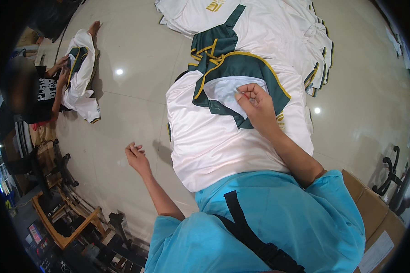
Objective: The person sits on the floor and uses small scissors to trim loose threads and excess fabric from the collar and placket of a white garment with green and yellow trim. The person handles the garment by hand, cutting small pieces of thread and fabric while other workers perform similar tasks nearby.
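A white shirt [205, 146] with a dark green collar [256, 65] edged in yellow lies across my lap. The collar is spread, showing its pale inner lining. My right hand [256, 102] is over the collar opening, thumb and forefinger near each other with a small red bit by them; whether they pinch anything is too small to tell. My left hand [137, 158] is off to the left of the shirt, above the tiled floor, its fingers loosely curled and holding nothing visible. Beyond my lap lies a pile of similar white shirts [276, 30].
At the left a seated person [48, 92] handles a similar white shirt [83, 82]. A wooden frame [65, 239] and chair bases stand at lower left. A cardboard box [365, 201] is at my right, with a black chair base [389, 174] beyond it.
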Demonstrator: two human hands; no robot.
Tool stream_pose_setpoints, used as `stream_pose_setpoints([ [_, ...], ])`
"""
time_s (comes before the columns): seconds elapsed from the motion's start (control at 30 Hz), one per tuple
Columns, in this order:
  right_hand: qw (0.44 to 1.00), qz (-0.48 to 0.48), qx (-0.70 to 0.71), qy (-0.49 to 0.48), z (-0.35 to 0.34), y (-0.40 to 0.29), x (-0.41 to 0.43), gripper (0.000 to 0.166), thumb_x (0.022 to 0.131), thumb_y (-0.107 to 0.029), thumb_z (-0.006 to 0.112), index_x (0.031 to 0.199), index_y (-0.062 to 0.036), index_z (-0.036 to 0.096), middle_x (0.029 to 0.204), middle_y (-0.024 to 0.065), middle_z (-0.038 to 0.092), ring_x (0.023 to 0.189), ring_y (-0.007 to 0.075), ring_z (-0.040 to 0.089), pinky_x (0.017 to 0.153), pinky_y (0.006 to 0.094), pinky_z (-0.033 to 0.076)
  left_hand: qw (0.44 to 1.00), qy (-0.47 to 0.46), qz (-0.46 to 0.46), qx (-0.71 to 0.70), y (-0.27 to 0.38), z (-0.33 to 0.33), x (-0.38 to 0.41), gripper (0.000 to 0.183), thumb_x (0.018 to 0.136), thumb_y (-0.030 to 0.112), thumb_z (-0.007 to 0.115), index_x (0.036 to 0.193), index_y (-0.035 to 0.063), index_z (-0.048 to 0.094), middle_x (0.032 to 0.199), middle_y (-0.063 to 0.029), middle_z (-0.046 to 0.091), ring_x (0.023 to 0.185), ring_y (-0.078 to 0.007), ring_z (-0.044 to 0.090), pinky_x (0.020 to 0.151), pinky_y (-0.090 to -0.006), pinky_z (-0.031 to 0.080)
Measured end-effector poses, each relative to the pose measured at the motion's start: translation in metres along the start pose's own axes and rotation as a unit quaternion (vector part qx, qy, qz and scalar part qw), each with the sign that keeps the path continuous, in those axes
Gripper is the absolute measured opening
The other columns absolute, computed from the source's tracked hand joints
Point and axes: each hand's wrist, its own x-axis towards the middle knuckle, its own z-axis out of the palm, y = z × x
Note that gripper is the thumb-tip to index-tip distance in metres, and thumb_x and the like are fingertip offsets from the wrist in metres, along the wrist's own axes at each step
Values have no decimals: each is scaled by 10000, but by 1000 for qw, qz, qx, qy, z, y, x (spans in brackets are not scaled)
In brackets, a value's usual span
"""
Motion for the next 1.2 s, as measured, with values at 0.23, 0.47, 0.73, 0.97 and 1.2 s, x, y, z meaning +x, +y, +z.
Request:
stream_pose_setpoints([
  [0.23,998,41,22,-48,-4,10,7,266,1124,-276,689,1110,-15,734,906,-34,658,746,22,524,636,204,397,997,-38,60,-40,88,1,-21,297,1150,139,608,1410,-3,617,1121,-122,753,1027,-192,738,891,-330,596],
  [0.47,987,122,39,-99,8,6,2,277,1148,-292,651,1140,-18,682,908,8,706,548,2,404,495,221,312,897,-209,378,-97,254,85,-135,279,975,96,836,1227,31,734,1171,-134,713,1037,-258,695,866,-374,567],
  [0.73,985,126,76,-94,21,-9,-21,276,1153,-281,646,1168,-8,678,878,-6,713,556,-10,431,478,208,327,934,-242,136,-226,238,114,-155,247,1000,64,835,1196,-20,711,1127,-85,713,978,-135,672,851,-277,553],
  [0.97,979,124,86,-135,20,1,-21,237,1168,-260,625,1133,-28,661,862,-26,695,550,-19,405,473,205,309,898,-284,20,-335,231,119,-153,180,1050,44,783,1196,-45,729,1061,-35,741,887,-65,659,745,-222,536],
  [1.2,978,131,79,-144,21,1,-21,225,1168,-259,623,1125,-42,662,834,-43,666,545,-21,385,470,206,292,898,-272,-4,-346,225,128,-147,101,1095,42,717,1123,-55,721,984,-55,752,811,-71,678,735,-230,557],
])
